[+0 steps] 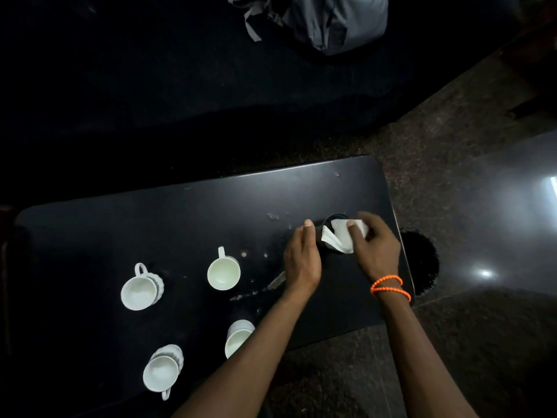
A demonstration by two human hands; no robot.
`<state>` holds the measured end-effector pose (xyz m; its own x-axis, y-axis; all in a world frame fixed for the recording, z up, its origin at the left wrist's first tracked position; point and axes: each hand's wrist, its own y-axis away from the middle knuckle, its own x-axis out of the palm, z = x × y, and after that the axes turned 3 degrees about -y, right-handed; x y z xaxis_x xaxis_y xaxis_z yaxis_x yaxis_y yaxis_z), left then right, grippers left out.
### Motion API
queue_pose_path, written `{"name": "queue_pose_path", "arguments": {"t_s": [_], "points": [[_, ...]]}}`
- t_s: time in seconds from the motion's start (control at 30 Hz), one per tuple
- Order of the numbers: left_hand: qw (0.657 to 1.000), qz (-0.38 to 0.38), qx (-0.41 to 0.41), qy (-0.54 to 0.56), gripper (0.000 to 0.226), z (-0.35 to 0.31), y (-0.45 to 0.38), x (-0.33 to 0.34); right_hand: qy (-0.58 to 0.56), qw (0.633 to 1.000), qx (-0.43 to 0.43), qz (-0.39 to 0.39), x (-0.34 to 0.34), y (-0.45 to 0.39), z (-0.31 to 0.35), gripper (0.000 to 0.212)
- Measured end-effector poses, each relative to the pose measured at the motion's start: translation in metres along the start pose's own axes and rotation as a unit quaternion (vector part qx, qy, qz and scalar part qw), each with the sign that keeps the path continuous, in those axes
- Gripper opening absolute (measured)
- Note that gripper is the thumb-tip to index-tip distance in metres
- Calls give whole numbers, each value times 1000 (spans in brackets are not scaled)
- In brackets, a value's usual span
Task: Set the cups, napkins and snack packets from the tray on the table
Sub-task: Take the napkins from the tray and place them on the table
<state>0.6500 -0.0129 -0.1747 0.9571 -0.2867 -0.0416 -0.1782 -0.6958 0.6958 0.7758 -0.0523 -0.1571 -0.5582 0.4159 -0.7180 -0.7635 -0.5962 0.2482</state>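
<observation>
both forearms reach in from near edge. right hand (376, 248) pinches white napkin stack (342, 236) over dark round holder (333, 220) near table (180, 212) right edge. left hand (301, 260) steadies holder side, fingers partly curled. four white cups (223, 273) on left half, upright.

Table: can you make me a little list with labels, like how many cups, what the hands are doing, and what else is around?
table: black, dimly lit
cups: four white ones, empty, standing apart; far left, middle, near left, near middle partly behind an arm
napkins: white stack over a dark holder
right hand: gripping the napkins, orange bead bracelet on the wrist
left hand: beside the holder
snack packets: none seen
beyond table: grey bag
</observation>
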Motion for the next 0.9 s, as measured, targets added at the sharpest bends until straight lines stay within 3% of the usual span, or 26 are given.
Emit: {"name": "queue_pose_path", "arguments": {"t_s": [0.1, 0.2, 0.27, 0.43, 0.73, 0.9], "points": [[998, 48, -28, -28, 70, 0, -12, -1, -106, 986, 99, -83, -3, -6, -14, 26], [994, 97, -53, -26, 80, -2, -20, 3, -263, 927, 266, 21, 3, -8, -20, 39], [990, 121, -60, -43, 83, -3, -22, 6, -342, 884, 311, 68, 12, -5, -24, 52], [989, 134, -42, -41, 84, 2, -9, 2, -424, 854, 297, 43, 26, 10, -37, 51], [994, 84, -64, 18, 73, 57, 47, -43, -395, 859, 318, 69, 43, 89, -53, 76], [995, 56, -79, 8, 64, 74, 59, -62, -381, 856, 343, 60, 55, 117, -54, 72]]}}
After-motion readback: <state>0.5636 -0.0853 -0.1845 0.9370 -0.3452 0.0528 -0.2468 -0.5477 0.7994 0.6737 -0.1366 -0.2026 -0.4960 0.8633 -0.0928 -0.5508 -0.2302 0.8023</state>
